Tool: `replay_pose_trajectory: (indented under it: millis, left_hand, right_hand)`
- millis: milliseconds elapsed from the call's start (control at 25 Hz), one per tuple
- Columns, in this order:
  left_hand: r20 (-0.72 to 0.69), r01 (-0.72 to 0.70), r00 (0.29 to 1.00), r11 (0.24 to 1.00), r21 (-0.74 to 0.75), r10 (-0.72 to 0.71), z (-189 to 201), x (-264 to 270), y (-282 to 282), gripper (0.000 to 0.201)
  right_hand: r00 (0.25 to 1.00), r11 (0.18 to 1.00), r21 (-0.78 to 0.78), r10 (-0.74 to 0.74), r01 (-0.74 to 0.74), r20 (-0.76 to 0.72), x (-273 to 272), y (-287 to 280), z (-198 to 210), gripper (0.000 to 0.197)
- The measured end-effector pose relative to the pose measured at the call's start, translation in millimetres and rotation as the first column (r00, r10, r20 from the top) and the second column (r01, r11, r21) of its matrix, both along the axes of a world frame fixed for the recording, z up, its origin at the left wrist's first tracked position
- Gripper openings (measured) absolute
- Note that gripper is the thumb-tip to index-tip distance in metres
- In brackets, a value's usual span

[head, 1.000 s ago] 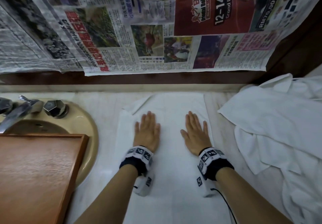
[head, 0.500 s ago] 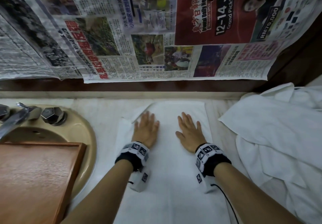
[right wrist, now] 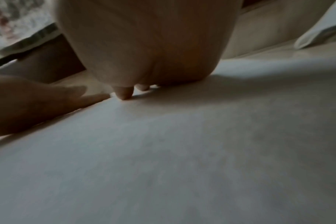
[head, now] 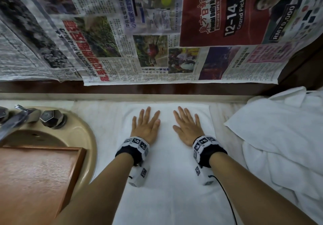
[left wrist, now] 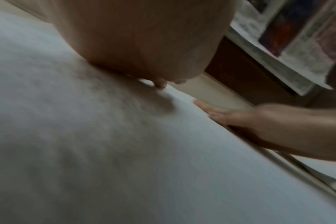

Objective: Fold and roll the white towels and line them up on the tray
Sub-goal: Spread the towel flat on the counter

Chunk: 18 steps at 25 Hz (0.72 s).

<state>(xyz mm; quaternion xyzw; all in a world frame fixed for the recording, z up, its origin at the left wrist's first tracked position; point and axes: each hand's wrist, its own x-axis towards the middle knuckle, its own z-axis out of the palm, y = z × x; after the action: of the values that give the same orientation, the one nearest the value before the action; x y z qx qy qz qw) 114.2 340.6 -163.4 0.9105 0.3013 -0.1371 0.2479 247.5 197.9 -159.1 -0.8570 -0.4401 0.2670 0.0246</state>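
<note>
Head view: the left hand and right hand lie flat, fingers straight, on the white towel spread on the counter. Left of the towel: sink, faucet, wooden tray, partly cropped. Right of the towel: towel pile. Behind it: newspaper.

Left wrist view: the palm hides most fingers.

Right wrist view: likewise; blurred.

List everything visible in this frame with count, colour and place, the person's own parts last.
folded towel: 1, white, flat on the countertop, centre
towel pile: 1 heap, white, right of it; count unclear
tray: 1, brown wood, over the basin's near side, left
basin: 1, beige, left
tap: 1, chrome, behind the basin
countertop: 1, pale marble
newspaper sheets: several, printed, on the wall
wrist cameras: 2, white
left hand: flat on the folded towel
right hand: flat on the folded towel
</note>
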Motion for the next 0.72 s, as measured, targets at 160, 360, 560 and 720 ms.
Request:
replay_pose_trajectory:
  millis: [160, 360, 560, 720]
  left_hand:
    - [-0.095, -0.135, 0.986, 0.990, 0.050, 0.139, 2.0, -24.2, 45.6, 0.055]
    - [-0.182, -0.130, 0.972, 0.987, 0.097, 0.146, 2.6, -29.4, 52.3, 0.059]
    - [-0.102, -0.145, 0.982, 0.980, 0.138, 0.160, 28.4, -17.1, 30.5, 0.062]
    - [-0.067, 0.053, 0.996, 0.993, -0.104, -0.060, 23.7, -30.2, -66.7, 0.058]
  right_hand:
    - [0.987, 0.985, -0.072, -0.160, 0.159, -0.010, 31.5, -17.7, 1.0, 0.061]
    - [0.964, 0.953, -0.145, -0.267, 0.265, 0.006, 48.1, -28.1, 4.3, 0.071]
    - [0.981, 0.980, -0.045, -0.193, 0.193, 0.005, 10.7, -18.1, 30.4, 0.066]
    - [0.993, 0.996, -0.011, 0.087, -0.088, -0.079, -72.4, -32.2, 17.7, 0.063]
